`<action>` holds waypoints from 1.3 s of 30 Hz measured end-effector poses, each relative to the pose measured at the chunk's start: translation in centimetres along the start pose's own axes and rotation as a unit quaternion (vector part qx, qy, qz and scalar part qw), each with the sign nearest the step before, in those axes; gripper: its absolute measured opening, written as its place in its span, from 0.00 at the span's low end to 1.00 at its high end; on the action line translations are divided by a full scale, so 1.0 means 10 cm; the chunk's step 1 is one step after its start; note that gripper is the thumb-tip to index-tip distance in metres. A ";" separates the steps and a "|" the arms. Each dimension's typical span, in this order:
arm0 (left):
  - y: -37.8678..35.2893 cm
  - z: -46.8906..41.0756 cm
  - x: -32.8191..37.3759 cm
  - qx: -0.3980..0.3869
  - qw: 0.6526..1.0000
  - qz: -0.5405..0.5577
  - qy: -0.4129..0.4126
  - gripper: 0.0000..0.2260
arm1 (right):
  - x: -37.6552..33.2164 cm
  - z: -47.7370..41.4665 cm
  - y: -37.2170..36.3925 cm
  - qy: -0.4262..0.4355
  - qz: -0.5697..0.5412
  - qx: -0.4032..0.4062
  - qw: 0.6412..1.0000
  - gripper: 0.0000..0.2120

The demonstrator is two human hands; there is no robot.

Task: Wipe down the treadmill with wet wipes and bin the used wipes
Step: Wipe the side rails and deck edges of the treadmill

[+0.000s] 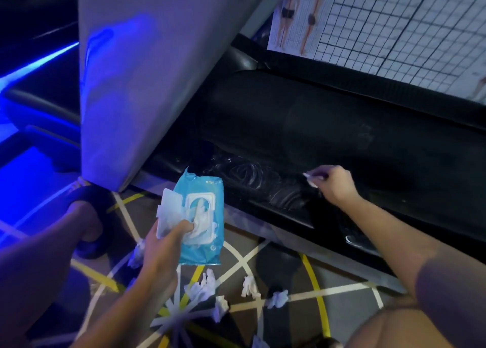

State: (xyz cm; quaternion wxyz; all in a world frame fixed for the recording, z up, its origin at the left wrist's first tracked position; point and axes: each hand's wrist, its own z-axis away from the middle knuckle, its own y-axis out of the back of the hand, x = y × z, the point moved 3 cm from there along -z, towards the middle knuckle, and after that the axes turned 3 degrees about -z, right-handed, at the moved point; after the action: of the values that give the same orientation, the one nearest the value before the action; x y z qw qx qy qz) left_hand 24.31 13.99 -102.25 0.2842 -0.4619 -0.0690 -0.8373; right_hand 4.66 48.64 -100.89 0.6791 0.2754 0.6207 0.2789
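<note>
Nearest, crumpled used wipes lie scattered on the patterned floor, not yet binned. Above them the left hand grips the blue wipe pack, lid open, thumb on a fresh sheet. Farther right, the right hand pinches a wipe against the treadmill side rail, which runs left to right; wet swirls streak the black just left of it.

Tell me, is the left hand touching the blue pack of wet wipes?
Touching. The head view shows the left hand gripping the wipes pack, thumb pressed on the wipe at its open flap.
</note>
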 end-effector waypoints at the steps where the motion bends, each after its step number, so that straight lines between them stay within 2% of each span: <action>1: 0.00 0.00 0.00 0.003 1.000 -0.002 0.003 0.18 | 0.08 -0.01 0.02 0.000 0.059 0.019 0.998 0.04; 3: 0.01 0.01 0.02 0.007 1.000 -0.005 0.006 0.18 | 0.15 0.00 -0.08 0.019 0.089 -0.007 0.996 0.07; 8: -0.01 0.03 0.08 0.000 1.000 -0.007 -0.008 0.14 | -0.20 0.13 -0.38 0.132 0.055 -0.105 0.984 0.08; 10: -0.01 0.03 0.07 0.000 1.000 -0.009 -0.007 0.15 | -0.32 0.20 -0.43 0.126 0.025 -0.192 0.973 0.08; 13: -0.02 0.03 0.04 -0.004 1.000 -0.006 -0.007 0.16 | -0.42 0.32 -0.44 0.061 -0.073 -0.320 0.943 0.07; 14: -0.03 0.03 0.03 -0.005 1.000 -0.007 -0.008 0.16 | -0.41 0.30 -0.41 0.032 -0.119 -0.313 0.942 0.07; 16: -0.04 0.05 0.03 -0.010 1.000 -0.013 -0.009 0.15 | -0.32 0.20 -0.29 -0.011 -0.169 -0.217 0.961 0.07; 18: -0.06 0.06 0.04 -0.012 1.000 -0.015 -0.009 0.14 | -0.15 0.03 -0.14 -0.019 -0.091 -0.061 0.994 0.05; 19: -0.06 0.06 0.04 -0.011 1.000 -0.014 -0.009 0.13 | -0.08 -0.02 -0.10 -0.025 -0.029 -0.003 0.999 0.04; 20: -0.05 0.06 0.04 -0.009 1.000 -0.013 -0.009 0.13 | -0.03 -0.04 -0.10 -0.032 0.014 0.020 0.999 0.04; 22: -0.05 0.07 0.07 -0.002 1.000 -0.018 -0.011 0.13 | -0.04 -0.04 -0.21 -0.033 0.030 0.009 0.999 0.04; 24: -0.03 0.06 0.10 0.003 1.000 -0.024 -0.020 0.13 | -0.24 -0.01 -0.39 0.005 0.017 -0.030 0.999 0.05; 27: 0.01 0.04 0.12 0.014 0.999 -0.019 -0.029 0.15 | -0.61 0.13 -0.68 0.088 0.011 -0.150 0.985 0.06; 30: 0.06 0.02 0.15 0.024 0.999 -0.009 -0.035 0.15 | -0.76 0.25 -0.87 0.072 -0.033 -0.297 0.952 0.06; 31: 0.07 0.00 0.15 0.026 0.999 -0.009 -0.037 0.15 | -0.77 0.23 -0.86 0.060 -0.058 -0.310 0.947 0.06; 32: 0.08 0.00 0.15 0.031 0.999 -0.011 -0.036 0.15 | -0.73 0.17 -0.83 0.048 -0.087 -0.297 0.950 0.06; 34: 0.09 0.00 0.16 0.040 0.999 -0.013 -0.034 0.15 | -0.62 0.00 -0.67 0.020 -0.130 -0.205 0.970 0.05; 37: 0.10 0.01 0.13 0.038 0.998 -0.018 -0.041 0.14 | -0.41 -0.20 -0.41 -0.020 -0.044 -0.037 0.998 0.05; 39: 0.12 -0.01 0.13 0.037 0.998 -0.021 -0.039 0.13 | -0.34 -0.17 -0.42 -0.036 0.023 -0.014 0.999 0.06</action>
State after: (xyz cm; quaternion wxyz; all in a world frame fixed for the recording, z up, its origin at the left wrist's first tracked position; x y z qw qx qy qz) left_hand 24.36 12.48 -101.40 0.2802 -0.4820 -0.1204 -0.8214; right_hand 2.90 43.36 -101.73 0.6985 0.2896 0.5851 0.2931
